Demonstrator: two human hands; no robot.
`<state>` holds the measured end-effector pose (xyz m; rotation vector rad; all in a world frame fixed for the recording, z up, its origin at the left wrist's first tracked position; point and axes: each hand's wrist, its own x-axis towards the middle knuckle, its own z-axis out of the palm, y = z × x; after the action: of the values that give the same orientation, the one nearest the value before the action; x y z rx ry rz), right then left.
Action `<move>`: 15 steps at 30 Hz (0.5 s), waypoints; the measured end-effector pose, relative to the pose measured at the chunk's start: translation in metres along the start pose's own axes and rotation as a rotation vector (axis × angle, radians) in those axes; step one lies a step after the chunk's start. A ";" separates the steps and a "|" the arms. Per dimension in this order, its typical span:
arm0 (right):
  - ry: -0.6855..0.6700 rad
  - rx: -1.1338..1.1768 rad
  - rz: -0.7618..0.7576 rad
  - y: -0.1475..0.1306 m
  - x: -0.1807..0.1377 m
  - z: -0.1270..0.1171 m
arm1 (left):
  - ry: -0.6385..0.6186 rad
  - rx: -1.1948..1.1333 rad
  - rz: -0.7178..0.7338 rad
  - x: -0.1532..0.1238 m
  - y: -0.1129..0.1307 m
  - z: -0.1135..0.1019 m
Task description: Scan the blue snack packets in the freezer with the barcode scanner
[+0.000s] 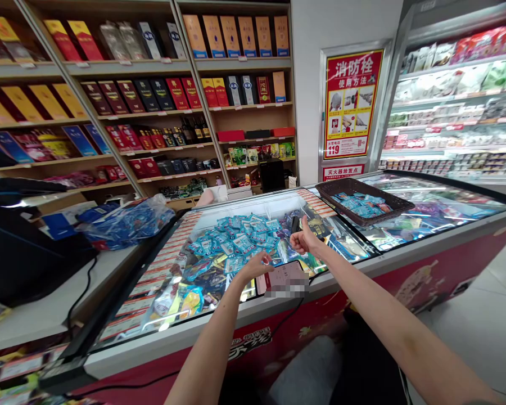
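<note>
My left hand (257, 265) is over the left end of a phone (283, 278), its fingers bent and apart and the lower ones at the lit screen. The phone lies on the front edge of a glass-topped freezer (236, 313). Farther right, my right hand (306, 239) is closed with the thumb pointing up; I see nothing in its curled fingers. Just behind it is a small black object (295, 224), whose kind and contact with the hand I cannot make out. Many small blue packets (240, 239) lie in a loose heap on the glass, left of and beyond my hands.
A brown basket (385, 216) of blue packets stands on the freezer at right. Left, a plastic bag (129, 222) of packets lies on a counter (63, 306) beside a black machine (21, 247). A black cable (290, 316) hangs in front. Stocked shelves (152, 115) line the back.
</note>
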<state>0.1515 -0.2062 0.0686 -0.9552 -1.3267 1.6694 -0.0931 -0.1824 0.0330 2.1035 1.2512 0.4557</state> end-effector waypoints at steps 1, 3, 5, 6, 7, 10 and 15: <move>0.004 0.002 -0.013 0.002 0.000 -0.001 | -0.002 0.006 -0.001 0.000 -0.002 0.001; 0.025 0.005 -0.027 0.005 0.000 -0.003 | -0.002 0.017 -0.001 0.002 -0.005 0.003; 0.059 -0.007 -0.025 0.008 0.001 -0.004 | 0.000 0.021 0.000 0.003 -0.005 0.004; 0.083 -0.027 -0.026 0.009 0.002 -0.005 | 0.003 0.018 -0.003 0.003 -0.004 0.004; 0.127 -0.065 -0.036 0.010 0.003 -0.007 | 0.010 0.012 -0.008 0.003 -0.004 0.004; 0.437 -0.382 -0.118 0.013 0.006 -0.011 | 0.039 -0.017 -0.037 0.003 -0.001 0.001; 0.866 -1.143 -0.118 0.022 0.009 -0.021 | 0.085 -0.102 -0.056 0.005 0.004 -0.007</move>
<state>0.1641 -0.1930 0.0426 -1.8752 -1.5665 0.1318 -0.0921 -0.1766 0.0410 1.9773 1.3035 0.5778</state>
